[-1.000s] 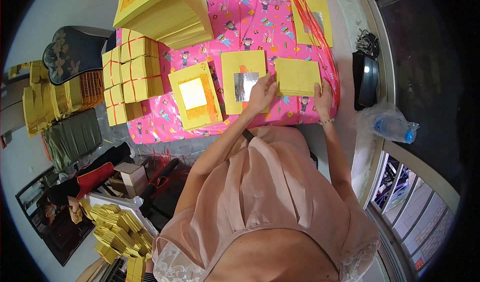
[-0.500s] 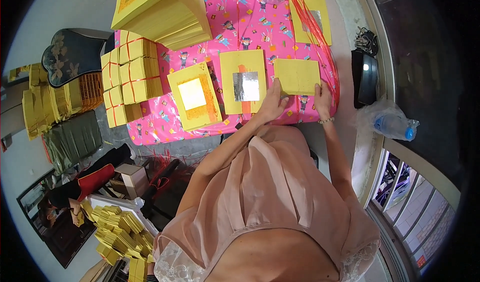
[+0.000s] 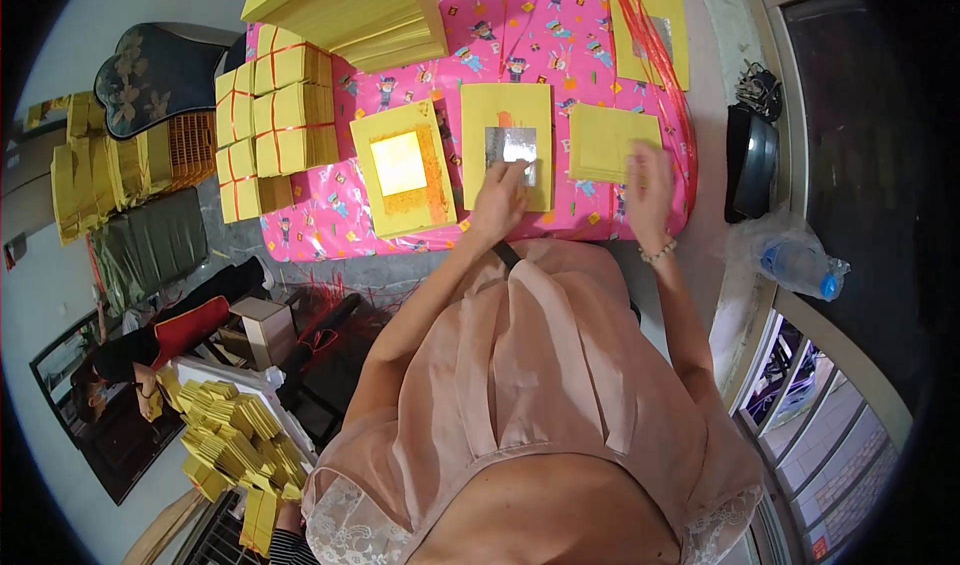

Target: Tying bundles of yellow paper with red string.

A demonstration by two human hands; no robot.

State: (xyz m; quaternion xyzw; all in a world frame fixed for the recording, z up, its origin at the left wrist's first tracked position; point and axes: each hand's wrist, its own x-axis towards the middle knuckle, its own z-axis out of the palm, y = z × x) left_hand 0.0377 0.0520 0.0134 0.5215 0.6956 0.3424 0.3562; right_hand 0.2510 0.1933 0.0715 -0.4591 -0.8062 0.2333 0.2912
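My left hand (image 3: pixel 500 203) rests on the middle stack of yellow paper sheets (image 3: pixel 506 105), its fingers bunched at the shiny silver square (image 3: pixel 520 143) on top. Whether a sheet is pinched in them is hard to make out. My right hand (image 3: pixel 650 190), blurred by motion, has its fingers stretched up at the right edge of a plain yellow paper stack (image 3: pixel 605 145); it appears to grip nothing. Left of the middle stack lies another yellow stack (image 3: pixel 437 180) with a bright foil square and an orange border.
A tall yellow paper pile (image 3: pixel 350 25) stands on the pink patterned tablecloth (image 3: pixel 500 35), beside bundles tied with red string (image 3: pixel 293 120). Red strands (image 3: pixel 650 35) cross another sheet at the right. A bagged plastic bottle (image 3: pixel 800 265) lies on the sill. Another person (image 3: pixel 110 375) handles yellow paper at lower left.
My left hand has left the plain stack and moved left onto the middle one. My right hand has loosened from the plain stack's edge. The view has shifted slightly.
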